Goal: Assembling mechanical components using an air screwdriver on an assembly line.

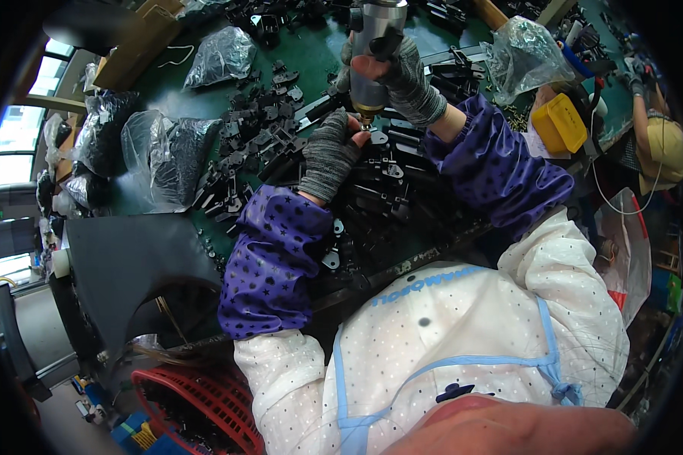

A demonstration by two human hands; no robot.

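Note:
My right hand, in a grey knitted fingerless glove, is wrapped round a silver power screwdriver held upright over the bench. Its brass-coloured nose points down at a small part among the black pieces. Right beside that tip is my left hand, also gloved, its thumb and fingers pinched together. What they pinch is too small and hidden to make out. Black hinge-like metal parts, some with silver plates, lie under and around both hands. Purple patterned sleeve covers run up both forearms.
More black parts are heaped to the left. Clear plastic bags stand at the back left, another bag at the back right. A yellow bin sits right, near another person. A red basket is low left.

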